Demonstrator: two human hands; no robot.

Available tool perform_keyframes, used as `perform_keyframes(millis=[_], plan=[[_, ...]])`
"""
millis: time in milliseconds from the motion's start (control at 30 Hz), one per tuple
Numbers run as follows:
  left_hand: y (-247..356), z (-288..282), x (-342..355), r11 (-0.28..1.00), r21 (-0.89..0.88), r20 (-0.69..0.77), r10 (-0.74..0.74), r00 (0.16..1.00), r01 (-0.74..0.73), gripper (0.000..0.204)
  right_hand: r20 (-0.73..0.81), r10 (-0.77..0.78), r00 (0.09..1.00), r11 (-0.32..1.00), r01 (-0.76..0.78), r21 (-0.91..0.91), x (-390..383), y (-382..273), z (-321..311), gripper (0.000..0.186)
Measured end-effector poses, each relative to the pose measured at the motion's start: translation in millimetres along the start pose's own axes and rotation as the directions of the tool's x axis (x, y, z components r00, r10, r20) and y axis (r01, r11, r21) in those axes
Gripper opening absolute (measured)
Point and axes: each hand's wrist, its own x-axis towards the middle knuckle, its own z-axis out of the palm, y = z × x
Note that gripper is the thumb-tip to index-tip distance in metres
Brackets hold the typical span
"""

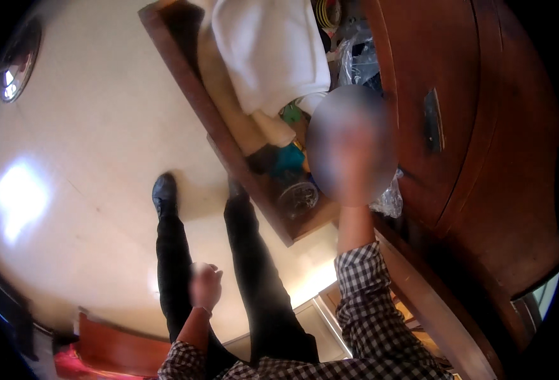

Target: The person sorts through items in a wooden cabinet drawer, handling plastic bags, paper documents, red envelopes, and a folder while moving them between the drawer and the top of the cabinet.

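Observation:
My right hand (354, 149) reaches over the inner side of a pulled-out wooden drawer (229, 149). A round blur covers its fingers, so what it touches is hidden. Beside it in the drawer lie a folded white cloth (270, 54), a beige cloth (229, 114), a teal item (288, 159) and a clear round container (298, 197). Crumpled clear plastic (390, 199) shows just past my wrist. My left hand (205, 288) hangs low in front of my legs, away from the drawer, its fingers curled. Something whitish and blurred shows at its fingertips.
A dark wooden cabinet front (438, 50) with a dark metal handle plate (433, 120) rises on the right. Another wooden drawer edge (431, 304) runs near my right elbow. Rolls of tape (328, 12) sit at the drawer's far end. A reddish-brown panel (121, 342) stands lower left.

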Motion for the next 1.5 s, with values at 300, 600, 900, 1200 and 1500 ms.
perform_keyframes(millis=[300, 600, 900, 1200, 1500], plan=[[11.4, -9.8, 11.2, 0.999, -0.004, 0.020, -0.043, 0.999, 0.043, 0.012, 0.047, -0.183, 0.982, 0.921, 0.188, -0.341, 1.8, -26.2, 0.6, 0.018], [150.9, -83.0, 68.3, 0.866, -0.337, -0.140, 0.342, 0.929, -0.369, 0.009, 0.076, -0.223, 0.972, 0.946, 0.235, -0.225, 11.3, -28.5, -6.6, 0.022], [342.1, -88.7, 161.3, 0.413, -0.114, -0.305, 0.851, 0.428, -0.904, 0.025, 0.228, -0.223, 0.948, 0.961, 0.253, -0.110, -3.0, -23.4, -28.1, 0.023], [404.2, 12.9, 294.7, 0.622, -0.701, -0.132, 0.367, 0.921, -0.348, 0.046, 0.217, -0.025, 0.976, 0.999, 0.030, -0.017, -53.4, 0.2, -50.5, 0.018], [449.0, -18.6, 296.3, 0.870, -0.219, -0.167, 0.412, 0.896, -0.441, 0.028, 0.186, -0.169, 0.968, 0.986, 0.167, 0.025, -50.1, 27.7, -63.6, 0.016]])
